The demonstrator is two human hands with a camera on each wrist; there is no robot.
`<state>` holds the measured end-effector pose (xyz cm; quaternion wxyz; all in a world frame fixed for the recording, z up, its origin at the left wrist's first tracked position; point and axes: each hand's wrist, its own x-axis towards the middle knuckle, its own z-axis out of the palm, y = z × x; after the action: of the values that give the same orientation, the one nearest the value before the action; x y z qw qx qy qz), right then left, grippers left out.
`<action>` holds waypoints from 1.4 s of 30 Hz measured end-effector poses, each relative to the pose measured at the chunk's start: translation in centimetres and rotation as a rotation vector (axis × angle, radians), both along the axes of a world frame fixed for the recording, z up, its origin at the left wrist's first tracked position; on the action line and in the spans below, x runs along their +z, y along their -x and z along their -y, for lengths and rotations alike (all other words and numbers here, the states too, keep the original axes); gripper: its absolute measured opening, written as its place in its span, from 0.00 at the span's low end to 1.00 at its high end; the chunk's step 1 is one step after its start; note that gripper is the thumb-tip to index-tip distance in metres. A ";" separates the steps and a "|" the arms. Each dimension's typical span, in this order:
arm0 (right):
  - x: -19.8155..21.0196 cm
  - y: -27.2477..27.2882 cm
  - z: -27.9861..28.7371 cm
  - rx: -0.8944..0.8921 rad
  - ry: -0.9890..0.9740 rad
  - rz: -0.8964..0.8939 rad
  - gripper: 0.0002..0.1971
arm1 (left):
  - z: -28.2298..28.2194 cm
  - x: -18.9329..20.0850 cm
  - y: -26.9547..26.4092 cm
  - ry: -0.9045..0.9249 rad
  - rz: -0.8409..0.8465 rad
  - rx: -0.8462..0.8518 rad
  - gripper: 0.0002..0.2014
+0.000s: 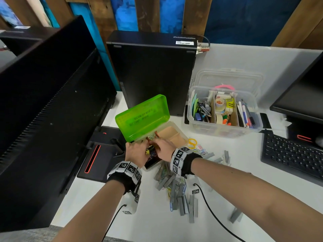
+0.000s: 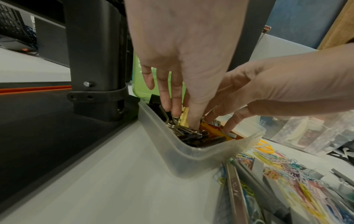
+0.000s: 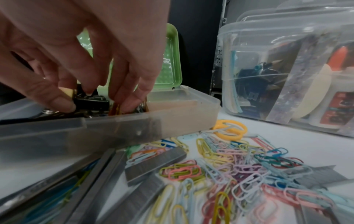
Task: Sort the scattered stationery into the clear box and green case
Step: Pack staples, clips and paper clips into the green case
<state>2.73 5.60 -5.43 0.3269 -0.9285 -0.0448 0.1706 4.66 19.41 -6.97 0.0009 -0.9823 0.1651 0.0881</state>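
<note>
the green case (image 1: pixel 142 117) stands open on the desk (image 1: pixel 227 151) at the centre of the head view, lid raised toward 11 o'clock, tray toward the person. its left compartment holds black binder clips (image 2: pixel 193 134) and an orange-yellow item; the compartment at 2 o'clock of the hands looks bare.

step in hand: packing small items into the case. the left hand (image 2: pixel 184 50) reaches straight down, fingertips among the clips. the right hand (image 3: pixel 80 50) enters from 3 o'clock, thumb and fingers curled onto a black clip; the left grip seems to press rather than pinch, though the view is too crowded to tell.

the clear box (image 1: pixel 225 109) sits at 2 o'clock of the case, lid back, compartments filled.

paper clips (image 3: pixel 226 163) and staple strips (image 3: pixel 153 165) lie scattered at 5 o'clock, touching the tray wall.

next move, as a judgement: seat the clips flat, withdraw both hands, then gather loose paper clips for the bare compartment.
</note>
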 end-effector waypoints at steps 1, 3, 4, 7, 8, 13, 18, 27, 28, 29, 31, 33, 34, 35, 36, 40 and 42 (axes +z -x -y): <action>0.0 0.0 0.0 -0.005 -0.002 -0.008 0.23 | 0.0 0.0 0.0 -0.007 -0.009 0.001 0.15; -0.1 -0.1 0.0 -0.017 0.002 -0.029 0.24 | -0.1 0.4 0.0 -0.019 -0.025 0.000 0.13; -0.1 -0.1 0.1 -0.020 0.007 -0.036 0.24 | 0.0 0.7 -0.1 -0.015 -0.034 -0.001 0.12; -0.2 0.0 0.1 -0.024 0.006 -0.038 0.24 | -0.2 2.0 -0.9 0.048 -0.072 0.024 0.08; -0.2 0.0 0.2 -0.024 0.000 -0.040 0.24 | -0.3 2.4 -1.3 0.092 -0.079 0.044 0.07; -0.3 -0.2 0.3 -0.024 -0.011 -0.055 0.25 | -0.8 2.7 -3.5 0.311 -0.050 0.148 0.11; -0.7 -0.4 0.5 -0.034 -0.049 -0.059 0.24 | -0.6 1.2 -4.5 0.264 -0.069 0.076 0.09; -1.0 -0.8 0.4 -0.040 -0.072 -0.044 0.23 | -0.3 -0.1 -4.4 0.037 -0.027 -0.019 0.07; -1.1 -0.9 0.4 -0.043 -0.070 -0.042 0.22 | -0.2 -0.3 -4.4 0.034 -0.021 -0.024 0.07; -1.1 -0.9 0.4 -0.045 -0.071 -0.040 0.22 | -0.2 -0.3 -4.4 0.029 -0.012 -0.031 0.07; -1.2 -0.9 0.4 -0.040 -0.075 -0.030 0.22 | -0.1 -0.3 -4.2 0.026 -0.007 -0.045 0.07; -1.2 -1.0 0.5 -0.034 -0.072 -0.028 0.23 | -0.1 -0.4 -4.2 0.021 -0.018 -0.049 0.08; -1.1 -1.0 0.5 -0.034 -0.070 -0.030 0.23 | 0.0 -0.3 -4.1 0.018 -0.020 -0.048 0.09; -1.2 -1.0 0.5 -0.034 -0.068 -0.030 0.23 | 0.0 -0.2 -4.1 0.019 -0.021 -0.045 0.09; -1.2 -1.0 0.6 -0.031 -0.065 -0.028 0.23 | 0.0 -0.2 -4.0 0.026 -0.018 -0.043 0.09; -0.8 -0.7 1.1 -0.014 -0.084 -0.027 0.23 | 0.4 0.2 -3.4 0.069 0.011 -0.031 0.11; -0.4 -0.5 1.9 -0.011 -0.074 -0.009 0.22 | 0.9 0.5 -3.0 0.075 0.023 -0.053 0.12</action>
<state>3.25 3.66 -5.88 0.3622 -0.9152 -0.0443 0.1712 7.62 18.54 -6.49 -0.0317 -0.9779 0.1942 0.0705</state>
